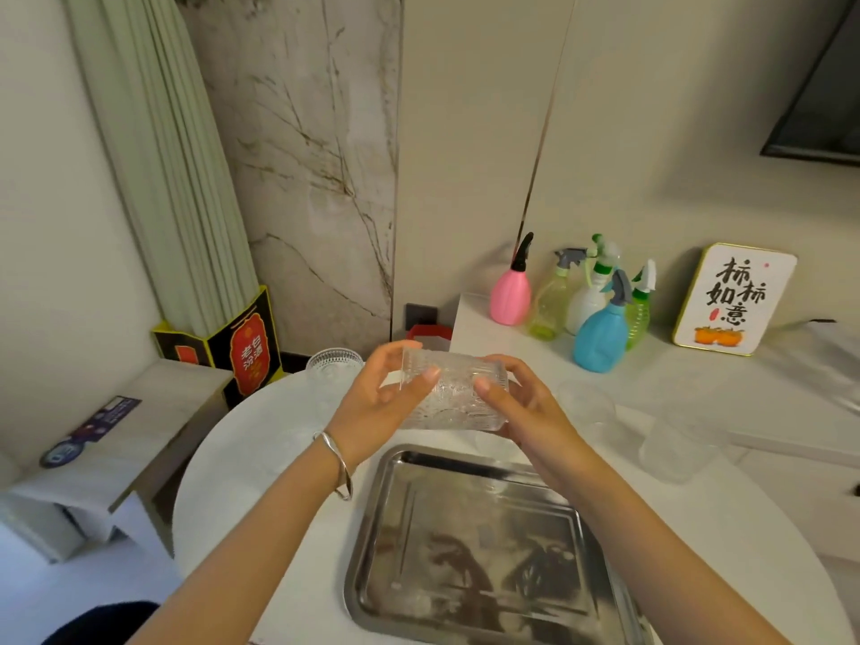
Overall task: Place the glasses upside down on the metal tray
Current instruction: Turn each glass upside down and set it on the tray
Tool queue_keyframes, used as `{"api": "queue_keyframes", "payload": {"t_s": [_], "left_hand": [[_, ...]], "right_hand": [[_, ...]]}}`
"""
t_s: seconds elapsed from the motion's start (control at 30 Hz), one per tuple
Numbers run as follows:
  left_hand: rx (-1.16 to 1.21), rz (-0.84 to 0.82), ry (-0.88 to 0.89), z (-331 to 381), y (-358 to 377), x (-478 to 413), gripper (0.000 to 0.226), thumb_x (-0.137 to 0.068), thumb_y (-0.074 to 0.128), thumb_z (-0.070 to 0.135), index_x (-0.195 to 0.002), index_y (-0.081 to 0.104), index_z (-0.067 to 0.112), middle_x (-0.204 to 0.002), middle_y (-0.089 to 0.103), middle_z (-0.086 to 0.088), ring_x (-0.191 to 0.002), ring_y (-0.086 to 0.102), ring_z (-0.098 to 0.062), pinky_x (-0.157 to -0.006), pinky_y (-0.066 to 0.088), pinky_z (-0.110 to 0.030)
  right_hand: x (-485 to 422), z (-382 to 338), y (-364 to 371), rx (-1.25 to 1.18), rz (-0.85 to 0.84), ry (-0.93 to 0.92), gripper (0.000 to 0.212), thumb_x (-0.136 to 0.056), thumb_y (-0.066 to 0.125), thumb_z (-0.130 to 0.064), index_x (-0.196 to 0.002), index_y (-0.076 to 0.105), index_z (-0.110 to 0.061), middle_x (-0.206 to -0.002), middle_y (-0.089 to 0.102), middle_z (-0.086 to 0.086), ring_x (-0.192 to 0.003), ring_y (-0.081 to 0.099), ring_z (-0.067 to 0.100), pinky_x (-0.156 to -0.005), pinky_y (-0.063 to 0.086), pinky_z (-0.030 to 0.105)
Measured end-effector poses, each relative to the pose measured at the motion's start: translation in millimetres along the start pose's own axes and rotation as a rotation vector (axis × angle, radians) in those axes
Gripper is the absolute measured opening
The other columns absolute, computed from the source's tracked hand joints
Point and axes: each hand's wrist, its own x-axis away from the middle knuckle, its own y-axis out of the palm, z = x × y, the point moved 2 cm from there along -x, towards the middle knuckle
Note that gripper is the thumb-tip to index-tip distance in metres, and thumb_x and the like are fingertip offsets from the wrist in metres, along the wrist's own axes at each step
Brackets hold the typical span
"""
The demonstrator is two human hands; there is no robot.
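A clear textured glass (453,394) lies on its side in the air, held between both hands above the far edge of the metal tray (372,542). My left hand (379,402) grips its left end, and my right hand (521,407) grips its right end. The tray sits on a round white table and holds nothing. Another textured glass (332,365) stands upright on the table behind my left hand. Two smooth clear cups (587,412) (675,446) stand to the right of my hands.
Several spray bottles (600,332) and a framed sign (733,300) stand on the white counter at the back right. A black and red box (249,351) sits by the wall at the left, next to a low side table (139,425).
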Motion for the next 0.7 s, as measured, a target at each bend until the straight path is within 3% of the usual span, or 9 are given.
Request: {"api": "queue_keyframes", "payload": {"t_s": [0.1, 0.23, 0.4, 0.7], "left_hand": [[-0.190, -0.006, -0.020, -10, -18, 3, 0.069, -0.066, 0.053, 0.062, -0.126, 0.040, 0.031, -0.119, 0.048, 0.018, -0.103, 0.051, 0.000, -0.065, 0.045, -0.005], [-0.383, 0.033, -0.030, -28, -52, 11, 0.067, -0.066, 0.053, 0.064, -0.125, 0.042, 0.034, -0.120, 0.051, 0.016, -0.113, 0.048, -0.007, -0.092, 0.039, -0.023], [-0.739, -0.056, -0.075, -57, -79, 24, 0.059, -0.071, 0.059, 0.062, -0.123, 0.046, 0.039, -0.135, 0.050, 0.010, -0.120, 0.044, -0.011, -0.099, 0.036, -0.030], [-0.855, -0.091, -0.107, -78, -103, 30, 0.071, -0.062, 0.070, 0.060, -0.124, 0.045, 0.037, -0.135, 0.049, 0.007, -0.124, 0.041, -0.016, -0.104, 0.037, -0.038]], "right_hand": [[-1, -2, 1, 0.159, 0.105, -0.071, 0.052, -0.061, 0.076, -0.049, -0.104, 0.055, -0.028, -0.109, 0.067, -0.003, -0.095, 0.065, 0.014, -0.070, 0.056, 0.020], [-7, 8, 9, 0.515, 0.122, -0.180, 0.054, -0.061, 0.080, -0.050, -0.107, 0.057, -0.034, -0.109, 0.060, -0.018, -0.096, 0.057, 0.006, -0.077, 0.048, 0.019], [-10, 39, 28, 0.755, 0.051, -0.138, 0.067, -0.056, 0.080, -0.057, -0.115, 0.054, -0.038, -0.113, 0.055, -0.024, -0.100, 0.053, 0.002, -0.083, 0.041, 0.020], [-14, 53, 45, 0.989, -0.045, -0.173, 0.072, -0.057, 0.076, -0.062, -0.121, 0.053, -0.038, -0.125, 0.057, -0.016, -0.097, 0.056, 0.006, -0.085, 0.049, 0.030]]}}
